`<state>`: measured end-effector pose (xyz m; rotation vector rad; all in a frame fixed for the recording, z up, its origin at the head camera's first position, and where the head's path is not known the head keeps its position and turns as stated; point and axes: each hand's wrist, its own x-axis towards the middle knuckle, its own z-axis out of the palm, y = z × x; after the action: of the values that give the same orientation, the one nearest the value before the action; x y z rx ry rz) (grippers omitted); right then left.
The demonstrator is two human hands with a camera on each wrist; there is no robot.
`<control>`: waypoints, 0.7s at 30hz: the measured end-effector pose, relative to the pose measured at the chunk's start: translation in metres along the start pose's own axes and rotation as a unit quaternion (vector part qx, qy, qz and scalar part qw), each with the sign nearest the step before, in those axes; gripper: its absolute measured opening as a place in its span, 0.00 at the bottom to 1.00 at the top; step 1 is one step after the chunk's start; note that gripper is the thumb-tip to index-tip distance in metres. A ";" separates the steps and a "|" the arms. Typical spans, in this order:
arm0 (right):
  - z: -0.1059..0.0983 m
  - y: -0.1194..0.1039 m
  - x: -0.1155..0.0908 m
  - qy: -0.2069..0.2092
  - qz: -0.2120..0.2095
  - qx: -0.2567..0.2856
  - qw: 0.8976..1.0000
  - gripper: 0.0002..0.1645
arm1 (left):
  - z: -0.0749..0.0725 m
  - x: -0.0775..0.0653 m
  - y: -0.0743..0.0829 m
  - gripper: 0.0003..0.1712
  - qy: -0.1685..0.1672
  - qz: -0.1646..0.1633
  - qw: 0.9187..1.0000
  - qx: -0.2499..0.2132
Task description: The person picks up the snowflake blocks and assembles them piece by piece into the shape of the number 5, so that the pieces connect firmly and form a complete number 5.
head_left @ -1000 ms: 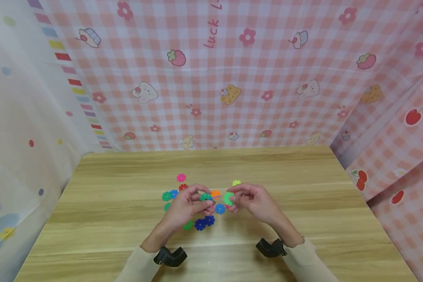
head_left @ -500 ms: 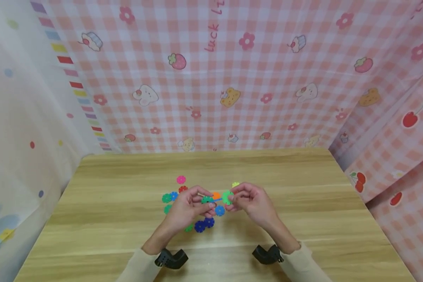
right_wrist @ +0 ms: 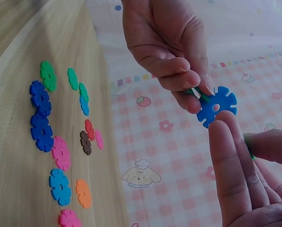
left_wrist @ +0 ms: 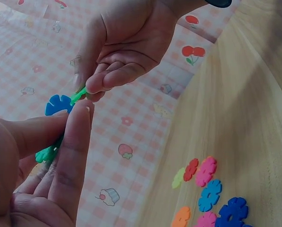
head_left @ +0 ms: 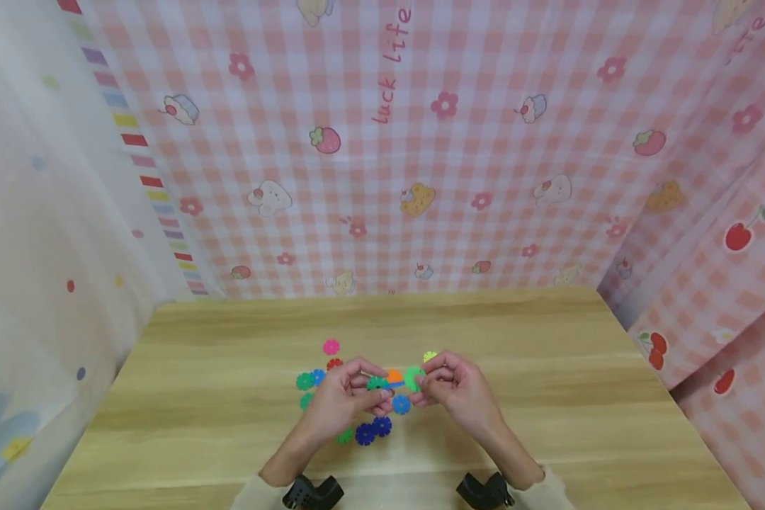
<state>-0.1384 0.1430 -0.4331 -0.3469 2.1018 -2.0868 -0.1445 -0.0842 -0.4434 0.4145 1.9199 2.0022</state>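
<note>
My left hand (head_left: 341, 398) pinches a dark green notched plastic disc (head_left: 377, 383) between thumb and fingers. Joined to that disc is a blue notched disc (right_wrist: 229, 100), seen nearly edge-on from the head and broadly in the right wrist view. Facing it, my right hand (head_left: 464, 391) pinches a light green notched disc (head_left: 412, 379) by its edge. In the left wrist view the light green disc (left_wrist: 78, 96) meets the blue disc (left_wrist: 58, 105) at its rim. Whether their notches interlock is hidden by the fingers.
Several loose discs lie on the wooden table (head_left: 229, 439) around the hands: dark blue (head_left: 365, 434), light blue (head_left: 401, 404), orange (head_left: 393, 376), pink (head_left: 331, 347) and yellow-green (head_left: 430, 356). A brown one (right_wrist: 85, 143) shows in the right wrist view. A checked cloth (head_left: 382, 177) hangs behind.
The hands have come together, bringing the light green disc against the blue one. Both grips stay the same. The head view has tilted up, so the table sits lower in it.
</note>
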 end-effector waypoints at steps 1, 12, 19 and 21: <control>0.000 0.001 -0.001 0.000 -0.002 0.001 1.000 0.10 | 0.000 -0.001 -0.001 0.16 0.000 0.000 1.000 -0.001; 0.000 -0.002 -0.002 0.016 -0.017 -0.001 1.000 0.09 | 0.001 0.003 0.001 0.15 0.006 0.009 1.000 0.015; -0.001 -0.013 -0.001 0.043 -0.028 -0.030 0.998 0.09 | 0.001 0.007 0.012 0.16 0.006 0.049 0.999 0.022; -0.001 -0.016 0.000 0.046 -0.033 -0.029 0.998 0.09 | 0.001 0.008 0.016 0.16 0.009 0.053 0.998 0.024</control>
<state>-0.1377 0.1437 -0.4168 -0.3374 2.2355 -2.1201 -0.1520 -0.0804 -0.4272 0.5237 1.9996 2.0333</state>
